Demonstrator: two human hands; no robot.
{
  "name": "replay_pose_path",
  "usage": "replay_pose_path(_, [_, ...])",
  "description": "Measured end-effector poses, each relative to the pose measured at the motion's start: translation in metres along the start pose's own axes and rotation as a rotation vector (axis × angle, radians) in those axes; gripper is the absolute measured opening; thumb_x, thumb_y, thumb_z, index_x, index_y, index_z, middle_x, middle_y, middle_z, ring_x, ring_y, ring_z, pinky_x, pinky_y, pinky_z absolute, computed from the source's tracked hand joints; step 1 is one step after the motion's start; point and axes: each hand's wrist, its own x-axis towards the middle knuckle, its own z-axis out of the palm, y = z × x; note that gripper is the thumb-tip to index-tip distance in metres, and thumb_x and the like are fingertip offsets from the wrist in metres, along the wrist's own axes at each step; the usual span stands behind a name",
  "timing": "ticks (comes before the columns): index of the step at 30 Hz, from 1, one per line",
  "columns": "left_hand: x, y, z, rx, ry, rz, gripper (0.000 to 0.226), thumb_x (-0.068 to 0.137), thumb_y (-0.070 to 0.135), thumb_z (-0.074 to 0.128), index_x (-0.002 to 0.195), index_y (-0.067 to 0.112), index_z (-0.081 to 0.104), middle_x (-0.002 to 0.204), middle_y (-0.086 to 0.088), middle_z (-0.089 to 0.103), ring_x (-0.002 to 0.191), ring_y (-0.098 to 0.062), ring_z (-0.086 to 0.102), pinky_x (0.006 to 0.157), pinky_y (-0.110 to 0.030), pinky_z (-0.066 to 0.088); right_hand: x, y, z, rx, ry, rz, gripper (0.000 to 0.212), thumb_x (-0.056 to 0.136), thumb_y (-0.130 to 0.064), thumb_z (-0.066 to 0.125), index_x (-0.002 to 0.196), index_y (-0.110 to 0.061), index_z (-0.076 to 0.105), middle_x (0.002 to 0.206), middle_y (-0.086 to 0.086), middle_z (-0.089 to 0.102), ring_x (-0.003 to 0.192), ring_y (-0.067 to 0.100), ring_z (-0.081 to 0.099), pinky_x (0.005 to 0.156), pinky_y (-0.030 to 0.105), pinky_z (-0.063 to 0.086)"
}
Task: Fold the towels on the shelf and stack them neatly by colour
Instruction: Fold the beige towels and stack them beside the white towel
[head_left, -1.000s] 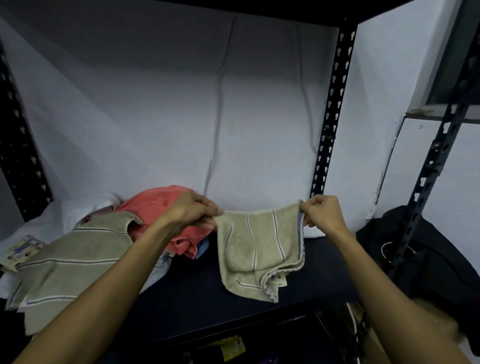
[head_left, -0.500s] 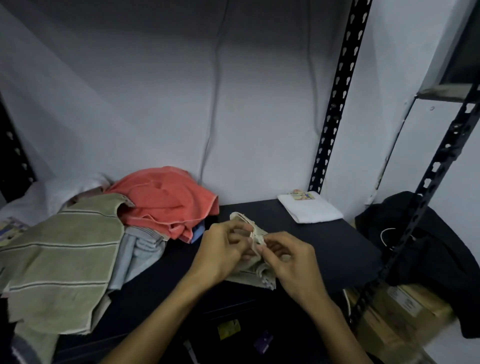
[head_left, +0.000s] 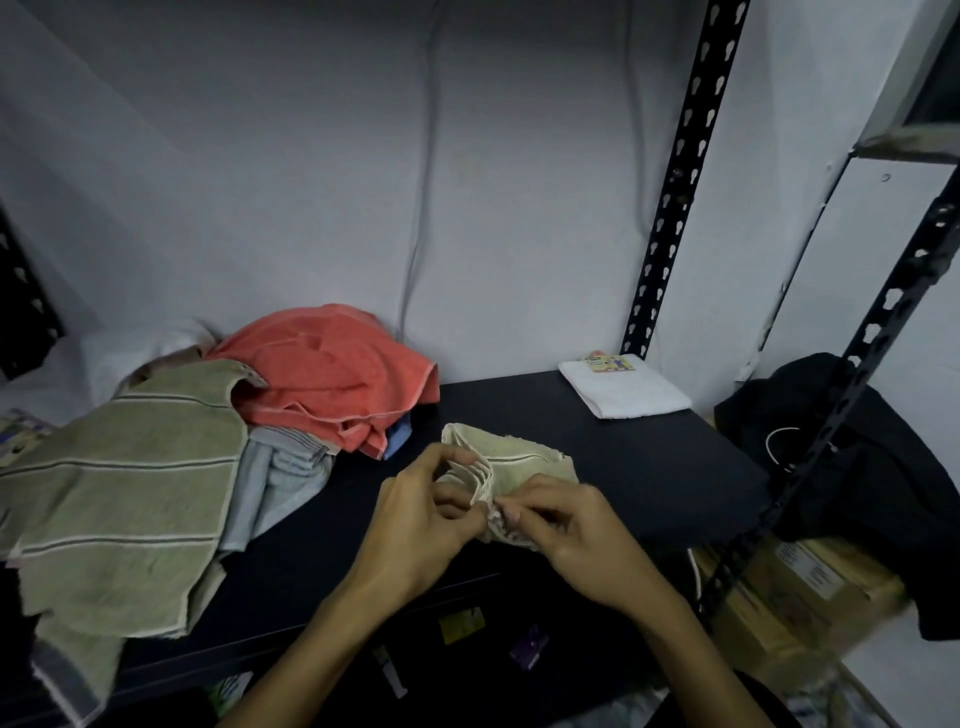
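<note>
A small beige striped towel (head_left: 524, 460), folded into several layers, lies on the dark shelf (head_left: 649, 467) near its front middle. My left hand (head_left: 421, 519) pinches its near left edge. My right hand (head_left: 566, 525) pinches the near corner right beside it. On the shelf's left lies a loose heap: a large beige striped towel (head_left: 119, 483) hanging over the front edge, a coral towel (head_left: 332, 374), a light blue towel (head_left: 280, 483) and white cloth (head_left: 130, 353) behind. A folded white towel (head_left: 628, 387) with a label sits at the back right.
Black perforated uprights (head_left: 675, 182) frame the shelf on the right. A black garment (head_left: 852, 447) hangs right of the shelf over cardboard boxes (head_left: 800, 587). A cable (head_left: 421, 208) runs down the white wall behind. Small items lie on the level below.
The small beige towel was held spread in the air a second ago; both hands have brought it together, folded it and lowered it onto the shelf. The view has tilted downward.
</note>
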Motion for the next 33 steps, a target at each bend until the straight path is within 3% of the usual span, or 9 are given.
replay_pose_path(4, [-0.002, -0.002, -0.003, 0.106, 0.035, 0.129, 0.030, 0.082, 0.002, 0.070, 0.093, 0.029, 0.073, 0.070, -0.001, 0.073, 0.060, -0.018, 0.070, 0.063, -0.036, 0.059, 0.029, -0.010, -0.013, -0.071, -0.006, -0.066, 0.016, 0.095, -0.012, 0.066, 0.100, -0.020, 0.078, 0.093, -0.009, 0.072, 0.090, 0.012, 0.068, 0.082, 0.032, 0.054])
replay_pose_path(7, [-0.008, -0.003, -0.003, 0.222, 0.018, 0.205, 0.023, 0.085, 0.008, 0.069, 0.092, 0.027, 0.082, 0.068, 0.009, 0.073, 0.058, -0.010, 0.068, 0.060, -0.023, 0.054, 0.059, -0.011, -0.014, -0.207, -0.003, -0.141, 0.042, 0.095, 0.005, 0.049, 0.116, -0.022, 0.073, 0.108, -0.005, 0.061, 0.099, 0.007, 0.061, 0.086, 0.022, 0.048])
replay_pose_path(9, [-0.013, -0.003, -0.002, 0.241, -0.006, 0.231, 0.018, 0.083, 0.012, 0.071, 0.091, 0.024, 0.082, 0.072, 0.013, 0.074, 0.065, -0.008, 0.070, 0.063, -0.021, 0.055, 0.078, -0.009, -0.011, -0.341, -0.103, -0.125, 0.058, 0.089, 0.013, 0.040, 0.119, -0.024, 0.072, 0.115, -0.002, 0.051, 0.104, 0.008, 0.055, 0.093, 0.026, 0.048])
replay_pose_path(14, [-0.013, -0.011, -0.010, 0.317, -0.061, 0.261, 0.006, 0.084, 0.021, 0.075, 0.083, 0.027, 0.076, 0.071, 0.012, 0.070, 0.066, -0.008, 0.068, 0.061, -0.024, 0.054, 0.104, -0.012, -0.004, -0.613, -0.397, -0.095, 0.047, 0.093, -0.003, 0.050, 0.125, -0.033, 0.066, 0.129, -0.001, 0.038, 0.117, 0.016, 0.047, 0.095, 0.042, 0.049])
replay_pose_path(18, [-0.011, -0.020, -0.015, 0.396, -0.090, 0.296, 0.009, 0.086, 0.019, 0.070, 0.084, 0.027, 0.071, 0.073, 0.010, 0.067, 0.067, -0.013, 0.066, 0.061, -0.032, 0.053, 0.112, -0.028, -0.002, -0.801, -0.543, -0.152, 0.039, 0.095, -0.007, 0.053, 0.121, -0.032, 0.067, 0.139, 0.001, 0.036, 0.120, 0.017, 0.046, 0.084, 0.036, 0.048])
replay_pose_path(24, [-0.012, -0.029, -0.027, 0.466, -0.109, 0.335, 0.013, 0.085, 0.018, 0.067, 0.090, 0.030, 0.071, 0.076, 0.014, 0.066, 0.069, -0.008, 0.065, 0.064, -0.032, 0.054, 0.119, -0.028, -0.002, -0.920, -0.589, -0.124, 0.008, 0.092, -0.017, 0.055, 0.097, -0.019, 0.061, 0.106, 0.000, 0.050, 0.097, 0.020, 0.049, 0.080, 0.046, 0.050])
replay_pose_path(27, [-0.002, -0.028, -0.046, 0.492, -0.040, 0.340, 0.023, 0.084, 0.019, 0.068, 0.101, 0.033, 0.067, 0.080, 0.013, 0.068, 0.068, -0.007, 0.065, 0.066, -0.031, 0.054, 0.123, -0.032, -0.023, -0.917, -0.512, -0.108, 0.007, 0.089, -0.019, 0.059, 0.092, -0.016, 0.065, 0.094, -0.001, 0.062, 0.090, 0.020, 0.056, 0.082, 0.045, 0.049])
replay_pose_path(31, [0.024, -0.020, -0.073, 0.524, 0.087, 0.377, 0.044, 0.082, 0.012, 0.075, 0.118, 0.033, 0.063, 0.088, 0.018, 0.068, 0.069, -0.002, 0.062, 0.066, -0.013, 0.045, 0.118, -0.043, -0.057, -0.832, -0.458, -0.048, 0.011, 0.094, -0.021, 0.065, 0.099, -0.016, 0.073, 0.092, -0.001, 0.070, 0.088, 0.018, 0.062, 0.083, 0.035, 0.048])
replay_pose_path(33, [0.039, -0.013, -0.080, 0.534, 0.116, 0.383, 0.043, 0.082, 0.010, 0.077, 0.119, 0.028, 0.066, 0.093, 0.013, 0.074, 0.075, -0.005, 0.066, 0.073, -0.018, 0.049, 0.115, -0.049, -0.067, -0.782, -0.461, -0.045, 0.012, 0.096, -0.024, 0.065, 0.101, -0.018, 0.074, 0.094, -0.003, 0.072, 0.089, 0.015, 0.063, 0.085, 0.033, 0.049])
